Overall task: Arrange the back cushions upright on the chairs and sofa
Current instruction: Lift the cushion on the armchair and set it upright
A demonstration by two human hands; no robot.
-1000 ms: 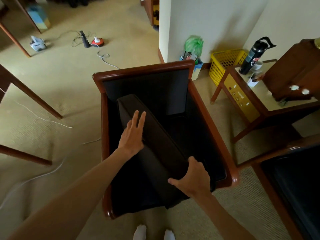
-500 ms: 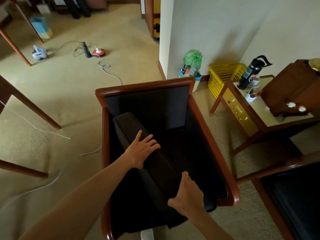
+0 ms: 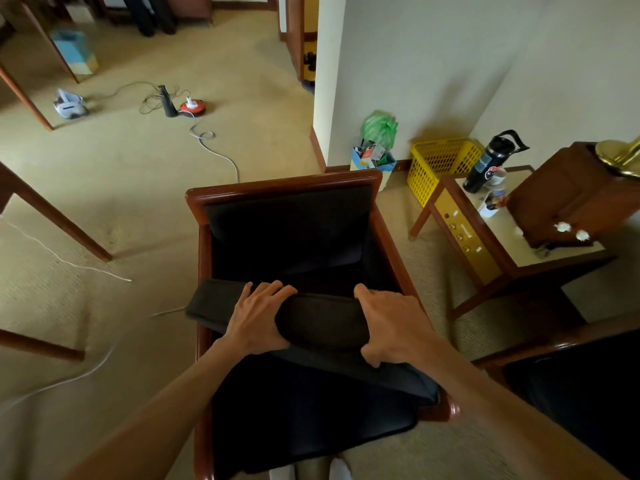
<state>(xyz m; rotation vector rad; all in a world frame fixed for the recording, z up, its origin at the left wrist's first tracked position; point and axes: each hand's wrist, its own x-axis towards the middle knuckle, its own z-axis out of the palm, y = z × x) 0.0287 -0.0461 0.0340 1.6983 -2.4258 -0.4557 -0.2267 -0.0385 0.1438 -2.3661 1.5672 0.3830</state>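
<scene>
A dark back cushion [image 3: 322, 322] is held across the wooden armchair [image 3: 284, 183], lying crosswise above the black seat. Its left end sticks out over the left armrest. My left hand [image 3: 258, 318] grips its top edge left of centre, fingers curled over the far side. My right hand [image 3: 393, 323] grips the same edge further right. The chair's dark padded backrest [image 3: 287, 226] stands bare behind the cushion. A second dark-seated chair or sofa [image 3: 581, 386] shows at the right edge.
A side table [image 3: 491, 268] stands right of the chair, carrying a black flask [image 3: 485, 164], a cup and a wooden box. A yellow basket [image 3: 440, 164] and a green bag sit by the wall. Cables [image 3: 207, 143] trail across the carpet; table legs stand at left.
The cushion has swung from a diagonal lean in the seat to lying crosswise. Both hands have shifted onto its top edge, and the view has moved closer over the chair.
</scene>
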